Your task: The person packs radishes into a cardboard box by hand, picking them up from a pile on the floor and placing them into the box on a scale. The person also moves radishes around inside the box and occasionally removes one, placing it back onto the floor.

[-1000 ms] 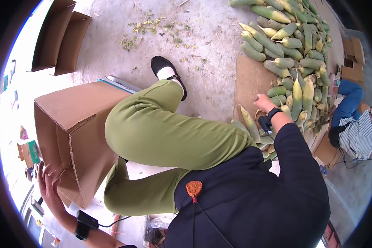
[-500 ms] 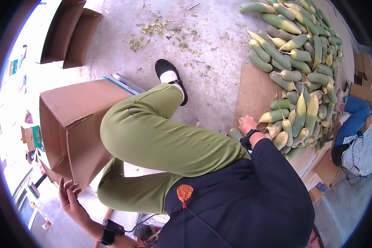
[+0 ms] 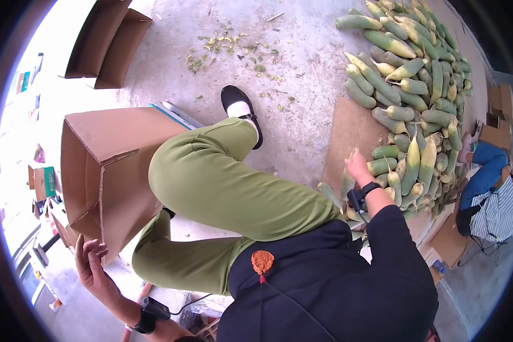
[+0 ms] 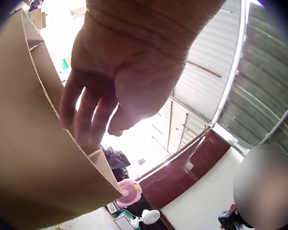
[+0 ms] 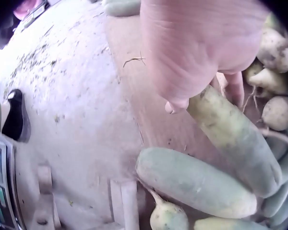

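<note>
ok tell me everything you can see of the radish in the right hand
The long, thick radish is pale yellow-green near the right hand, greyer green toward its blunt, rounded far end. Thumb and fingers grip the pale end, hiding its tip. It slants diagonally in the right wrist view, beside a plump green radish; whether it rests on anything is unclear.

Two hands [image 3: 91,265] [image 3: 357,168], two wristbands [image 3: 146,322] [image 3: 370,187], one orange pendant [image 3: 262,262]; dozens of radishes [image 3: 400,113]

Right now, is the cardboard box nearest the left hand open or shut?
Open: the head view looks through the uncovered end of the cardboard box into its interior.
</note>
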A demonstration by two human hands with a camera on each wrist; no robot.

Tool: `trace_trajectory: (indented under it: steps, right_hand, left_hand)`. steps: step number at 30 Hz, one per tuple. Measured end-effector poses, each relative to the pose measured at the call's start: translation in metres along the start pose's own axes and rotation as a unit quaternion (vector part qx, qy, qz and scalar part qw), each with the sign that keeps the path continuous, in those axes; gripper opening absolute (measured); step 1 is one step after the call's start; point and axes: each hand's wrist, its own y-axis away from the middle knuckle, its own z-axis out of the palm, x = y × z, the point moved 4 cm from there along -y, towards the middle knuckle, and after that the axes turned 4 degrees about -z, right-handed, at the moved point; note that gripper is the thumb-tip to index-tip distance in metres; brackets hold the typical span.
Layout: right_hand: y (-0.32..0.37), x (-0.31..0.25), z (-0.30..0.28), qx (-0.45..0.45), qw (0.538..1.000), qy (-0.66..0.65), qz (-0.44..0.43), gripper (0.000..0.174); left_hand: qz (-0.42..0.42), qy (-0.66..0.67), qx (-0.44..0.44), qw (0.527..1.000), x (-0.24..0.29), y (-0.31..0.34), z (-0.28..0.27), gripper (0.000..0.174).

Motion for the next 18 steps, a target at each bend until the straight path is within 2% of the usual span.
trace_trajectory:
  steps: [2, 6, 8, 11, 14, 16, 18]
  right_hand:
    - [-0.019, -0.026, -0.037, 0.114, 0.988, -0.063, -0.084, 0.052]
    - [-0.041, -0.102, -0.137, 0.214, 0.917, -0.261, -0.211, 0.024]
    - [-0.023, -0.157, -0.180, 0.172, 0.863, -0.458, -0.129, 0.017]
    - [-0.002, -0.238, -0.232, 0.147, 0.764, -0.579, -0.244, 0.015]
    - [0.021, -0.316, -0.263, 0.078, 0.675, -0.648, -0.345, 0.018]
    - [0.044, -0.371, -0.272, 0.044, 0.653, -0.652, -0.382, 0.018]
    - [0.076, -0.428, -0.272, 0.001, 0.606, -0.663, -0.440, 0.018]
  left_hand:
    - [0.015, 0.012, 0.001, 1.000, 0.002, 0.000, -0.002, 0.034]
    - [0.039, 0.036, 0.001, 0.999, 0.003, 0.000, -0.003, 0.034]
    - [0.041, 0.049, 0.007, 0.998, 0.001, 0.000, -0.004, 0.033]
    - [0.052, 0.056, 0.013, 0.997, 0.007, -0.005, -0.006, 0.033]
    - [0.060, 0.051, 0.027, 0.997, 0.022, -0.010, -0.003, 0.034]
    - [0.067, 0.039, 0.023, 0.997, 0.031, -0.017, -0.003, 0.036]
    - [0.073, 0.043, 0.023, 0.996, 0.043, -0.024, 0.001, 0.040]
